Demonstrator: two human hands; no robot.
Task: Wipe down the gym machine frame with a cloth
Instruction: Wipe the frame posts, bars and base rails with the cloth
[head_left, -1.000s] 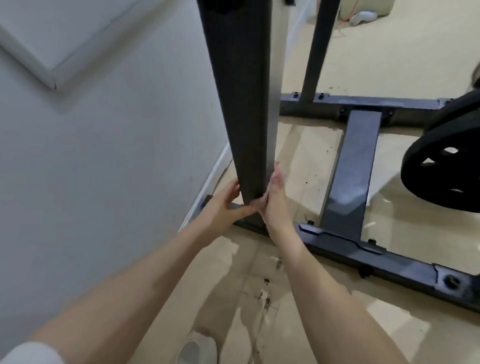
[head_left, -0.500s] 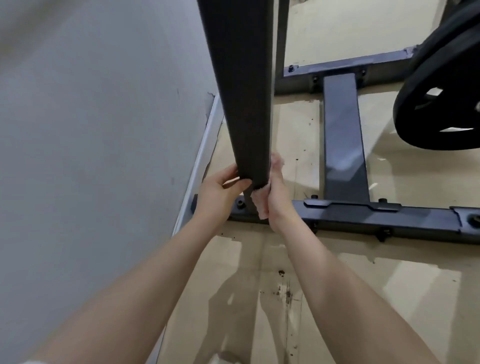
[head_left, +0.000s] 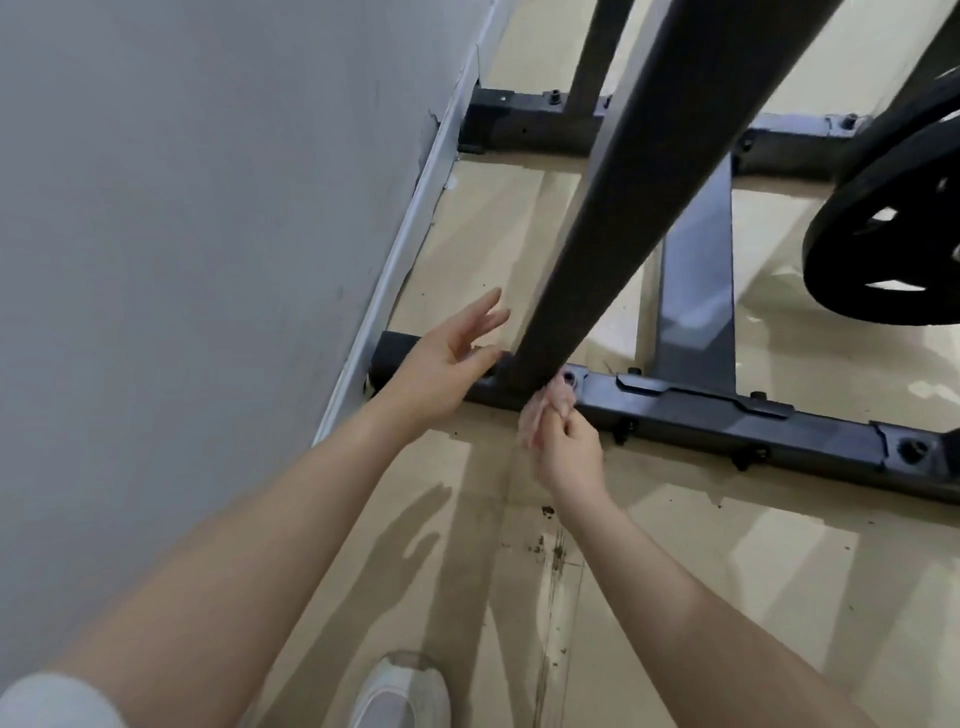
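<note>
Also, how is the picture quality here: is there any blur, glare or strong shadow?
Head view: the cloth in the right hand is smeared by blur, the left hand slightly soft; the arms throw clear shadows on the floor, which shows pale glare patches; the upright post leans from wide-angle distortion.

Setting: home gym corner
Evidence: steel machine frame (head_left: 675, 410), weight plate (head_left: 893, 228), beige floor (head_left: 727, 597), plain wall (head_left: 182, 208)
</note>
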